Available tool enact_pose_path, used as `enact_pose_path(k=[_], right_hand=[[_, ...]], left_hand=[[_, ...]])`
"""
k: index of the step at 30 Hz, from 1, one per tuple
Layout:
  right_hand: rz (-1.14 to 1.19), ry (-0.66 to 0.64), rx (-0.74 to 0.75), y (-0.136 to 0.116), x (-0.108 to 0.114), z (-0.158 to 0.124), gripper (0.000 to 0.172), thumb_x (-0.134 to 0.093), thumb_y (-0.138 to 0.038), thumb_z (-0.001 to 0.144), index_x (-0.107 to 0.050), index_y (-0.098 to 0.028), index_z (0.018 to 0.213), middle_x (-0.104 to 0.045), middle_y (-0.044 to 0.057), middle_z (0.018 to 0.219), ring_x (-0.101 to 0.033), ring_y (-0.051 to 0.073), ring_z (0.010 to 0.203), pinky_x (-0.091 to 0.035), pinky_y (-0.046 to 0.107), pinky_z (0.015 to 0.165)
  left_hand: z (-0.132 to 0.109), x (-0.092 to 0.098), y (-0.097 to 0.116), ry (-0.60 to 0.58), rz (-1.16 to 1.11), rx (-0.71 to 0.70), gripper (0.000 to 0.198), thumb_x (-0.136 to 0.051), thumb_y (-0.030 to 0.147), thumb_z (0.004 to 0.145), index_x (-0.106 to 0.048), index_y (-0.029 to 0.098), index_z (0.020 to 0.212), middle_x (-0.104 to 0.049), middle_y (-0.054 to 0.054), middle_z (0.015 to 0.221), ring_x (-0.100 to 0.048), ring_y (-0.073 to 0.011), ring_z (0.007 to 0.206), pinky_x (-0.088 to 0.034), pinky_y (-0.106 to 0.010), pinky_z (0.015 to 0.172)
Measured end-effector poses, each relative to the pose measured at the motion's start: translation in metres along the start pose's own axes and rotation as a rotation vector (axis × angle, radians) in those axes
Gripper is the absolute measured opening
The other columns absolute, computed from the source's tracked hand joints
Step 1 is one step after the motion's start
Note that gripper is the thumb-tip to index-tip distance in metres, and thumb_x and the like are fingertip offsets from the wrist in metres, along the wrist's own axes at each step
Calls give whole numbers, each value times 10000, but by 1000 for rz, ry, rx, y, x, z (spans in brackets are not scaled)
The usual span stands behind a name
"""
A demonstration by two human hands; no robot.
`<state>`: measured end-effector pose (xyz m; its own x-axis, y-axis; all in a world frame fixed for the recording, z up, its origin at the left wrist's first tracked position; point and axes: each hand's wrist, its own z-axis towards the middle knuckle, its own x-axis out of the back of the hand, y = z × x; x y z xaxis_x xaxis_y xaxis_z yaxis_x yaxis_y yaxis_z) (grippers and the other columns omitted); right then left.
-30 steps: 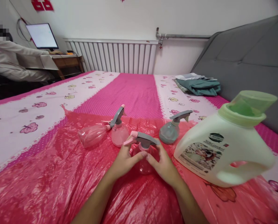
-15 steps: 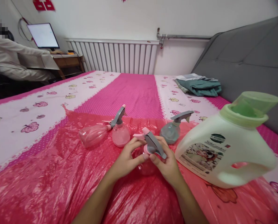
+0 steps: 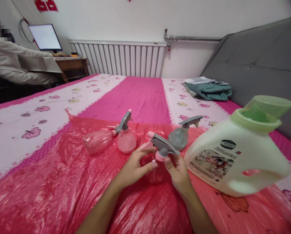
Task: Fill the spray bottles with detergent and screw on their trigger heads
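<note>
A clear spray bottle (image 3: 157, 174) with a grey spray head (image 3: 163, 145), pink nozzle and pink collar stands on red plastic sheeting in front of me. My left hand (image 3: 138, 165) curls around the bottle's left side, thumb by the neck. My right hand (image 3: 178, 169) grips at the pink collar, its thumb against it; its other fingers are partly hidden behind the spray head. Just beyond are an upright spray bottle with pinkish liquid (image 3: 126, 142) and one with bluish-grey contents (image 3: 178, 139). A clear spray bottle (image 3: 98, 142) lies on its side at the left.
A large pale detergent jug (image 3: 252, 156) with a green cap stands close at my right. Red plastic sheeting (image 3: 50, 182) covers the near bed. Folded clothes (image 3: 207, 89) lie by the grey headboard (image 3: 259, 55). A person (image 3: 13, 61) sits at a desk on the far left.
The spray head has turned, its nozzle swinging left and its rear end right. My right thumb has shifted right and up along the collar; my left hand stays around the bottle.
</note>
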<state>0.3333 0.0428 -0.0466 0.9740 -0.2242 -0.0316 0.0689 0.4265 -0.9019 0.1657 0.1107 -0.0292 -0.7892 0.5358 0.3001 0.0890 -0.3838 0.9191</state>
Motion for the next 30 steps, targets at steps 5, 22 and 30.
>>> enact_pose_path(k=[5,22,30], right_hand=[[-12,-2,-11,1,0,-1,380,-551,-513,997,-633,-223,1229,-597,79,1234,-580,199,1146,-477,323,1029],[-37,-72,13,3,1,-2,300,-485,-439,1045,-598,-272,1268,-595,32,1198,-565,156,1141,-442,267,1025],[-53,-114,-12,1,1,-1,336,-418,-459,1064,-595,-249,1257,-582,43,1182,-563,152,1128,-432,267,1034]], left_hand=[[-2,0,0,2,-3,28,407,-718,410,860,-678,245,1229,-644,-108,1335,-550,-323,1300,-401,-516,1144],[5,-4,8,-23,-128,13,407,-711,352,875,-658,264,1269,-673,-77,1314,-614,-299,1229,-474,-455,1079],[8,-5,6,-51,-141,-27,458,-698,338,884,-621,268,1330,-666,-88,1303,-581,-280,1260,-430,-452,1119]])
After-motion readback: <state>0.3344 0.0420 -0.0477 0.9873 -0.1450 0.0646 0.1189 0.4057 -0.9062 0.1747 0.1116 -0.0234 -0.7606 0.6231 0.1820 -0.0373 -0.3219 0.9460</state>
